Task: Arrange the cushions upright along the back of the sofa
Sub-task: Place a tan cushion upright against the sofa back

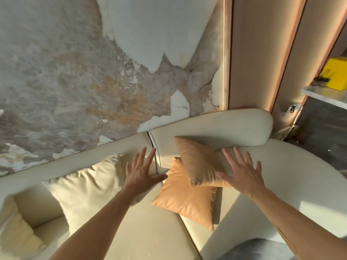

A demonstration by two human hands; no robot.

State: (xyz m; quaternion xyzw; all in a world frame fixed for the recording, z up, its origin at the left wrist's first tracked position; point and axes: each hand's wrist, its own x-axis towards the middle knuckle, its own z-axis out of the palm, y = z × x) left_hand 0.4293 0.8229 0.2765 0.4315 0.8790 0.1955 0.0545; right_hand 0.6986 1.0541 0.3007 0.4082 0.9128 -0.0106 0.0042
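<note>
Two tan cushions sit on the cream sofa (221,126). The upper tan cushion (199,162) leans on its corner against the sofa back. The lower tan cushion (184,197) lies nearly flat on the seat, partly under the upper one. A large cream cushion (84,190) leans against the back at the left. My left hand (140,171) hovers with fingers spread, left of the tan cushions, holding nothing. My right hand (242,171) is spread too, its thumb close to the upper tan cushion's right edge.
A pale cushion (15,228) sits at the far left end of the sofa. A grey fluffy item (257,248) lies at the bottom right. A marble-patterned wall rises behind the sofa. At right, a shelf (324,96) carries a yellow box (336,74).
</note>
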